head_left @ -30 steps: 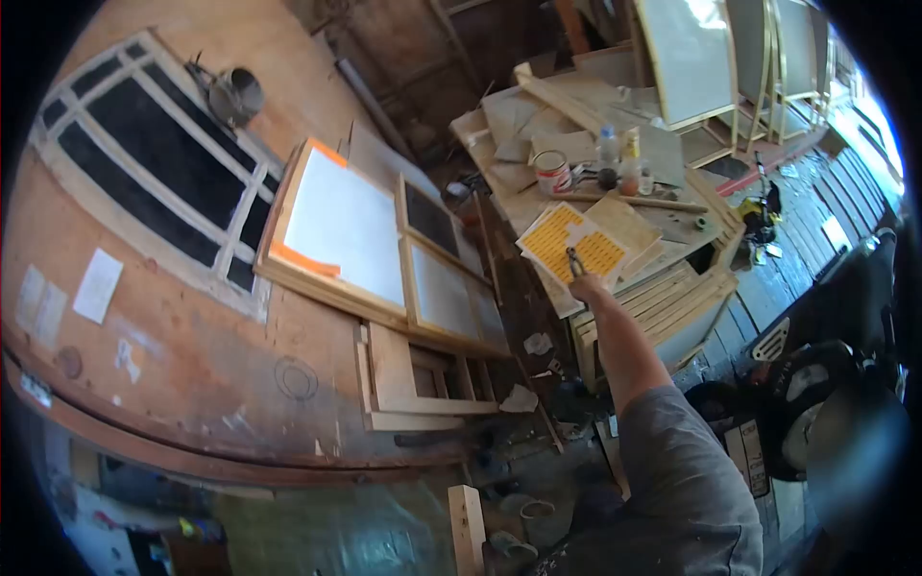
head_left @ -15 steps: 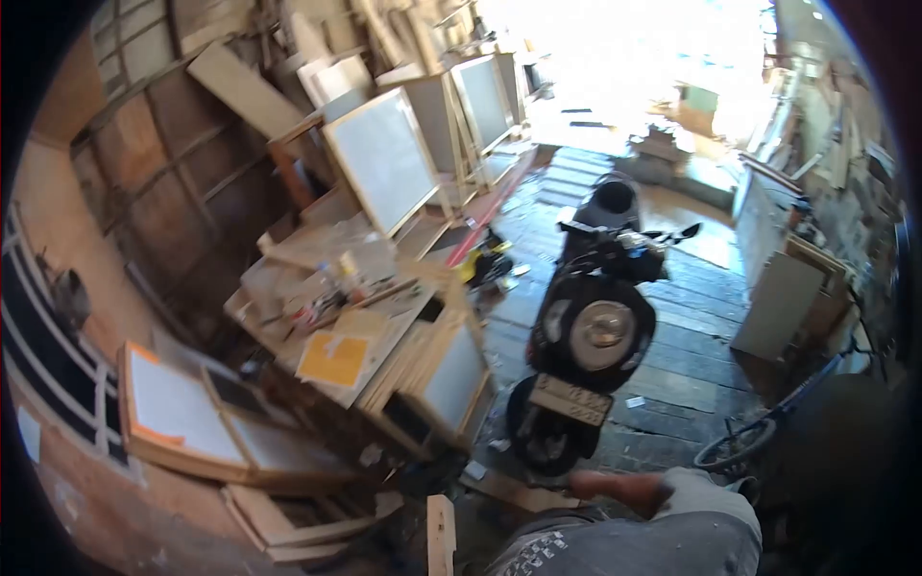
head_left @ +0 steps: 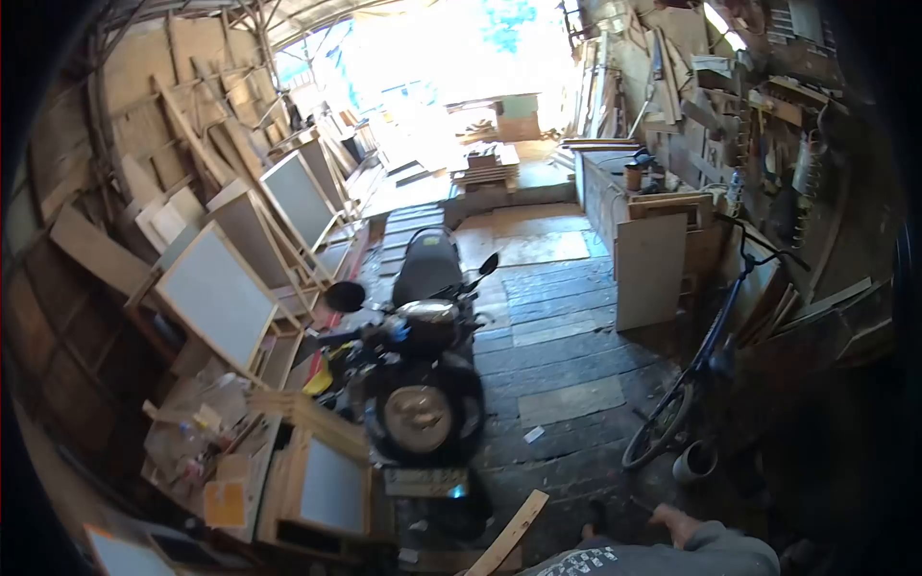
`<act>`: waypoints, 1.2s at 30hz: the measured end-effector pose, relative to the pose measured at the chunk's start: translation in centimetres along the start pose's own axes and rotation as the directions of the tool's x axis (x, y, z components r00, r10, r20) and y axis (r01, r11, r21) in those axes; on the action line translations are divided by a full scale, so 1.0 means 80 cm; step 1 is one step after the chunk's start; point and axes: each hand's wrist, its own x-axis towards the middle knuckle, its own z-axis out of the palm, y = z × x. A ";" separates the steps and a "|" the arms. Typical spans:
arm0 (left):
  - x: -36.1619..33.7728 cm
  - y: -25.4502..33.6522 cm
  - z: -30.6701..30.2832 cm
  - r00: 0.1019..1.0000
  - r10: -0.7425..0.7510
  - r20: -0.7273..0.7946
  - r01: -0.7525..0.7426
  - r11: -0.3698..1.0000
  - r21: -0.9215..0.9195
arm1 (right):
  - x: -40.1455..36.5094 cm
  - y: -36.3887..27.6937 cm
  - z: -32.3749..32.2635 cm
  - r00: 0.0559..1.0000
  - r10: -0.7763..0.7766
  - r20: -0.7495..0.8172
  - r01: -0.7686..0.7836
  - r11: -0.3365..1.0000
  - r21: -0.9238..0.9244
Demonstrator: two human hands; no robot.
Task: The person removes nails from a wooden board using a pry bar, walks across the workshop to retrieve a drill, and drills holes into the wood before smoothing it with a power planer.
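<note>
My grey shirt [head_left: 663,557] fills the bottom edge, with a white checked pattern on it. From its sleeve comes my right hand [head_left: 677,524], low in the view and small, its fingers not clearly shown. A thin dark shape lies by its tip; I cannot tell whether the hand holds it. My left hand is out of view. At the left of my body a flat wooden strip [head_left: 511,534] with small dark marks sticks up at a slant, its lower end cut off by the frame. A round pail [head_left: 694,463] stands on the floor beyond my right hand.
A parked motor scooter [head_left: 423,413] faces me on the plank floor [head_left: 562,346]. Left of it stand a cluttered workbench [head_left: 254,480] and framed panels [head_left: 216,300]. To the right are a bicycle [head_left: 706,355], a leaning board [head_left: 651,271] and a long counter [head_left: 600,187].
My view has swung up and to the right, so the scooter appears further left and more of the right wall shows. The wooden strip has gone from upright to slanted.
</note>
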 end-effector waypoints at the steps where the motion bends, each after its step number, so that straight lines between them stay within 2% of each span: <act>1: 0.037 0.030 0.018 0.996 0.070 0.046 -0.070 0.998 0.001 | 0.012 -0.002 -0.026 0.967 0.199 0.162 -0.162 0.963 -0.215; 3: 0.128 0.076 0.063 0.988 0.140 0.071 -0.138 0.990 -0.029 | 0.038 0.039 -0.053 0.989 0.027 0.148 0.019 0.954 -0.300; 5: 0.198 0.121 0.093 0.959 0.257 0.115 -0.251 0.965 -0.072 | 0.002 -0.046 -0.125 0.950 0.254 0.180 -0.159 0.892 -0.423; 6: 0.162 0.246 0.065 0.959 0.256 0.123 -0.267 0.960 0.082 | 0.027 -0.031 -0.135 0.942 0.244 0.229 -0.147 0.917 -0.371; 7: 0.184 0.281 0.071 0.949 0.275 0.153 -0.291 0.952 0.097 | 0.056 -0.020 -0.149 0.935 0.234 0.265 -0.144 0.937 -0.319; 9: 0.236 0.342 0.089 0.943 0.314 0.108 -0.329 0.925 0.190 | 0.110 0.001 -0.162 0.971 0.100 0.216 -0.034 0.956 -0.292; 10: 0.262 0.369 0.096 0.916 0.386 0.108 -0.399 0.905 0.149 | 0.120 -0.007 -0.181 0.987 -0.003 0.162 0.037 0.977 -0.210; 11: 0.291 0.393 0.098 0.886 0.452 0.102 -0.461 0.880 0.112 | 0.112 -0.051 -0.208 0.989 -0.107 0.101 0.120 0.984 -0.132; 12: 0.338 0.409 0.100 0.921 0.349 0.171 -0.383 0.887 0.256 | 0.104 -0.087 -0.231 0.992 -0.127 0.024 0.128 0.991 -0.031; 13: 0.378 0.427 0.104 0.905 0.397 0.155 -0.426 0.842 0.331 | 0.105 -0.114 -0.245 0.989 -0.139 -0.057 0.143 0.987 0.071; 15: 0.396 0.520 0.096 0.919 0.350 0.180 -0.387 0.889 0.245 | 0.147 -0.125 -0.244 0.987 -0.117 -0.112 0.144 0.949 0.282; 16: 0.418 0.552 0.096 0.911 0.362 0.196 -0.403 0.882 0.246 | 0.178 -0.122 -0.233 0.977 -0.087 -0.192 0.142 0.946 0.293; 17: 0.444 0.579 0.093 0.900 0.398 0.175 -0.431 0.874 0.227 | 0.196 -0.127 -0.235 0.975 -0.074 -0.208 0.135 0.945 0.297; 19: 0.505 0.629 0.090 0.892 0.420 0.165 -0.448 0.869 0.210 | 0.241 -0.154 -0.237 0.944 -0.035 -0.328 0.173 0.899 0.402; 22: 0.570 0.723 0.077 0.853 0.494 0.165 -0.519 0.837 0.176 | 0.294 -0.243 -0.304 0.958 -0.041 -0.284 0.165 0.888 0.429; 24: 0.652 0.757 0.065 0.743 0.658 0.125 -0.669 0.738 0.086 | 0.338 -0.313 -0.352 0.946 -0.022 -0.322 0.162 0.896 0.413; 27: 0.756 0.837 0.036 0.725 0.678 0.122 -0.689 0.707 0.158 | 0.435 -0.390 -0.399 0.922 0.007 -0.388 0.170 0.891 0.421; 29: 0.827 0.898 0.022 0.692 0.716 0.091 -0.719 0.674 0.167 | 0.499 -0.435 -0.420 0.913 0.132 -0.385 0.094 0.852 0.516; 30: 0.865 0.921 0.011 0.672 0.738 0.063 -0.735 0.655 0.175 | 0.521 -0.458 -0.436 0.916 0.132 -0.379 0.093 0.848 0.521; 32: 0.955 0.971 -0.001 0.662 0.744 0.088 -0.749 0.661 0.047 | 0.517 -0.519 -0.482 0.901 0.196 -0.387 0.047 0.842 0.537; 33: 0.941 1.019 -0.008 0.611 0.791 0.042 -0.781 0.611 -0.131 | 0.535 -0.523 -0.483 0.905 0.210 -0.369 0.023 0.843 0.537; 34: 0.958 1.057 -0.022 0.644 0.765 0.030 -0.761 0.636 0.130 | 0.560 -0.521 -0.486 0.886 0.208 -0.414 0.054 0.841 0.538; 36: 1.018 1.104 -0.026 0.628 0.778 0.014 -0.777 0.626 0.072 | 0.608 -0.525 -0.496 0.854 0.219 -0.472 0.075 0.845 0.529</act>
